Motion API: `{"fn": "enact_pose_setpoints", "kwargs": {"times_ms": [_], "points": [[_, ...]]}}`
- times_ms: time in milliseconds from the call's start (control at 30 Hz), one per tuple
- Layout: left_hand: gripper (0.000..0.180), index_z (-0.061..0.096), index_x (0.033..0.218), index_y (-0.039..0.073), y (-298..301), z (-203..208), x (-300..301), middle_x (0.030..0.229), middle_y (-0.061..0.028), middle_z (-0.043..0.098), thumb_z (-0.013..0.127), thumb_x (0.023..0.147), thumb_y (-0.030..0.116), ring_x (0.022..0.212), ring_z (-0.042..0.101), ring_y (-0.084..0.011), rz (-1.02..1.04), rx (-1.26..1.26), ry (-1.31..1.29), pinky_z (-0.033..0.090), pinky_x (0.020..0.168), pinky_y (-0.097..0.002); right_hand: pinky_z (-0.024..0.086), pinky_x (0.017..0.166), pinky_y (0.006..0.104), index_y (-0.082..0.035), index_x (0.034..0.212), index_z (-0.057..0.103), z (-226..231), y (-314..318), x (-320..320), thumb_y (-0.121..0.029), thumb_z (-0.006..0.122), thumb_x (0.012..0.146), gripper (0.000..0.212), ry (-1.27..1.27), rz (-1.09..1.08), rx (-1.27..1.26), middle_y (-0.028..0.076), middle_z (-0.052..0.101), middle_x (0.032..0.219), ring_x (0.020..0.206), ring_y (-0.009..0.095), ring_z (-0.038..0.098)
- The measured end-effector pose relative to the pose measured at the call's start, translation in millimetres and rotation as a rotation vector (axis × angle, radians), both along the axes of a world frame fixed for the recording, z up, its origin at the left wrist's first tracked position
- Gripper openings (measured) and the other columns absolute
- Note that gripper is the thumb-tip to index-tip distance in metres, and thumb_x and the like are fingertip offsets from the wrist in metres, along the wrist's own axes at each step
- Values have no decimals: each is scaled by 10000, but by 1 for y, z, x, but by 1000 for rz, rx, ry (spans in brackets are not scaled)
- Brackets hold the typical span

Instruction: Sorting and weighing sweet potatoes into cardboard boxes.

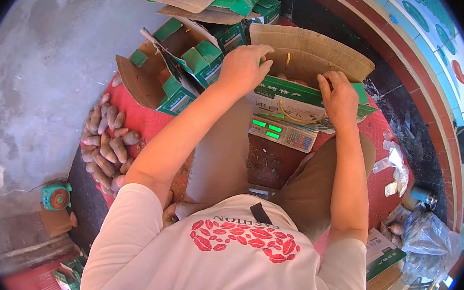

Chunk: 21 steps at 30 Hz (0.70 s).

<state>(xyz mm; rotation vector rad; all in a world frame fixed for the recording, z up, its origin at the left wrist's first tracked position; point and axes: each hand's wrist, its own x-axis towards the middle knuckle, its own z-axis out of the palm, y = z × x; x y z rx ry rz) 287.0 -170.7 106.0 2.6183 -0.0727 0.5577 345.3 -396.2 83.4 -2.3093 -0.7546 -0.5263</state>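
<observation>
Looks to me like the flap-handling step: the open green-and-white carton point(297, 91) sits on the scale point(281, 136), left hand point(244, 69) loosely curled by its left end, right hand point(339, 102) bent over the front edge, can't tell if either really grips. Next move probably calls for 2 steady hands, with the back flap point(315, 50) upright. Contents are mostly hidden, and the left fingertips blend into the cardboard.

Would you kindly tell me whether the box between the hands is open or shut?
The box is open: its brown flap stands raised behind the opening, not folded over it.
</observation>
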Motion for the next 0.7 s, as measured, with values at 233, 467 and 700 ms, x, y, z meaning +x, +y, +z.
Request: {"fn": "enact_pose_setpoints", "kwargs": {"times_ms": [233,467,700], "points": [[170,629,951,22,60,1,-81,901,-126,645,592,794,77,813,635,-208,126,-185,-108,486,735,-292,451,589,398,-51,773,598,1,1,0,-202,602,811,155,-47,11,-25,115,569,736,682,318,572],[125,623,878,35,163,-58,-219,813,-183,624,562,812,123,757,616,-337,492,-26,82,488,648,-381,446,597,389,-47,782,594,10,6,-9,-158,610,802,114,-136,-1,13,118,572,749,686,318,566],[236,631,892,58,211,-160,-375,818,-220,617,491,825,236,811,600,-382,826,146,644,477,705,-464,445,606,385,-38,799,595,17,4,-17,-124,606,800,87,-255,51,55,124,570,753,697,320,564]]}}
